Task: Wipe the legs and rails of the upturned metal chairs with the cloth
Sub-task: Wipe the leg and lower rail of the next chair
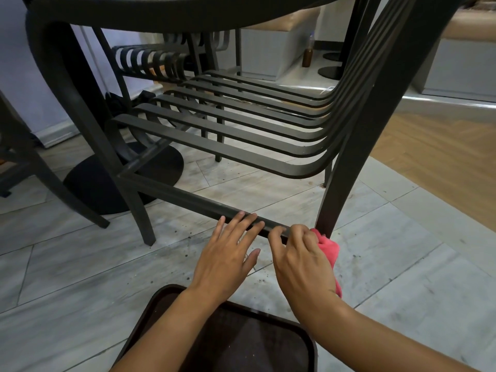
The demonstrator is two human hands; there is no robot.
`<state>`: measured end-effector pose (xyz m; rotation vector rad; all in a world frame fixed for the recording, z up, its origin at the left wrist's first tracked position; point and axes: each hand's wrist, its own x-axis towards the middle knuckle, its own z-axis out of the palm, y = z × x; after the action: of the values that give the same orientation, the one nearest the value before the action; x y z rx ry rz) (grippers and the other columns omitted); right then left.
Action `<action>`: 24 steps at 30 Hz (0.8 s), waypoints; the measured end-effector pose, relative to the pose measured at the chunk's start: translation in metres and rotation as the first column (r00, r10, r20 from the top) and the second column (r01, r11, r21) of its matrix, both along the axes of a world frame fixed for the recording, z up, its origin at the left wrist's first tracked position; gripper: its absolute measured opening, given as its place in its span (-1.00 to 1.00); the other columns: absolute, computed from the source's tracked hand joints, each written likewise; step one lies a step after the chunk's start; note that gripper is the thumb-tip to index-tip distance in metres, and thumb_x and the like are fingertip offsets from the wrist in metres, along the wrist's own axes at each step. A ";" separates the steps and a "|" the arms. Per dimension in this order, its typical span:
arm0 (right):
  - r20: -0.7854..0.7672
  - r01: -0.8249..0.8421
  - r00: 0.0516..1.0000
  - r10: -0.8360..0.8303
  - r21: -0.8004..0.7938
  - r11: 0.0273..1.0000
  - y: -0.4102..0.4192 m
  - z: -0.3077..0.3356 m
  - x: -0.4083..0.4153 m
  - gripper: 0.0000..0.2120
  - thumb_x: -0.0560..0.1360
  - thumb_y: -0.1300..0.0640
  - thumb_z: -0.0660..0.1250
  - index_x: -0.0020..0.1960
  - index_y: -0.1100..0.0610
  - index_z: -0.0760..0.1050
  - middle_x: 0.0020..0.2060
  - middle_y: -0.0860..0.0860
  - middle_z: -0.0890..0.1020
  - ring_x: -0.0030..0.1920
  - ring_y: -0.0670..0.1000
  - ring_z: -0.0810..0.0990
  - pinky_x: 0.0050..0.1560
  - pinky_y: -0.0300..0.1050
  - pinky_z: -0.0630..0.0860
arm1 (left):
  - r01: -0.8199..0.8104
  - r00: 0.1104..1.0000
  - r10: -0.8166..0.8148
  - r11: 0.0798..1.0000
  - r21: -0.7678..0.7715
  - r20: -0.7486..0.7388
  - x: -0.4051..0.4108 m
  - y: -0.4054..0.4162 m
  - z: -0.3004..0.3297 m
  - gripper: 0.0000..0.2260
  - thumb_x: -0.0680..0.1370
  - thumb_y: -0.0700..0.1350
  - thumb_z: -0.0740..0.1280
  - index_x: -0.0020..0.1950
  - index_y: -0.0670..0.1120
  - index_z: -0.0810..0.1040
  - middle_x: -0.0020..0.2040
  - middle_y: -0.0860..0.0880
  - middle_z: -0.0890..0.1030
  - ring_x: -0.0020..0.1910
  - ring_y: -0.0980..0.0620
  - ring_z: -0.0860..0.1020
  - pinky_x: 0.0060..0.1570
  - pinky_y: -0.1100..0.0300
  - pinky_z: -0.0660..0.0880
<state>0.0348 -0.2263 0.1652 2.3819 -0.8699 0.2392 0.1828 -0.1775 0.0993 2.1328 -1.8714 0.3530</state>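
A dark metal chair (241, 146) fills the view, its slatted seat and back curving overhead and its low front rail (188, 200) running diagonally just above the floor. My left hand (228, 251) rests flat on that rail, fingers spread, holding nothing. My right hand (300, 259) grips the rail's right end, shut on a pink cloth (328, 251) bunched against the foot of the chair's right leg (349, 170).
A round black table base (107, 183) stands on the grey tiled floor at left, beside another chair's legs (88, 210). A dark tray-like seat (241, 345) lies below my arms. Crumbs speckle the tiles. Wooden flooring (442, 162) starts at right.
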 end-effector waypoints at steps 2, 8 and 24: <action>0.018 -0.008 1.000 0.008 0.019 1.000 0.002 -0.004 -0.002 -0.61 0.14 0.25 0.26 -0.06 0.38 0.50 -0.11 0.22 0.31 -0.27 0.28 0.48 -0.30 0.04 0.42 | 0.000 1.000 0.000 1.000 0.006 0.001 0.001 0.000 0.001 -0.56 0.57 0.10 0.07 0.44 0.03 0.22 0.44 0.03 0.34 0.47 0.05 0.19 0.40 -0.02 0.06; 0.027 -0.051 0.999 0.047 0.210 0.976 0.025 -0.049 -0.021 -0.68 0.17 0.24 0.14 -0.09 0.29 0.29 -0.50 0.25 0.44 -0.38 0.20 0.46 -0.37 0.01 0.36 | 0.000 1.000 0.000 1.000 0.010 0.022 -0.002 0.002 0.004 -0.54 0.56 0.11 0.07 0.44 0.02 0.24 0.43 0.03 0.35 0.46 0.05 0.22 0.40 -0.02 0.05; 0.307 -0.244 0.946 0.103 0.470 0.848 0.018 -0.051 -0.018 -0.44 -0.03 0.10 0.65 -0.11 0.02 0.48 -0.09 0.00 0.63 -0.15 0.08 0.59 -0.24 0.01 0.55 | 0.008 1.000 -0.008 1.000 -0.001 -0.004 0.007 0.039 0.000 -0.61 0.58 0.06 0.10 0.39 0.00 0.31 0.43 -0.01 0.36 0.45 0.04 0.22 0.41 0.02 0.09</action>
<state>0.0173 -0.2081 0.1142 2.9800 -0.9228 0.4704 0.1896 -0.1388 0.0992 2.1233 -1.8765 0.3471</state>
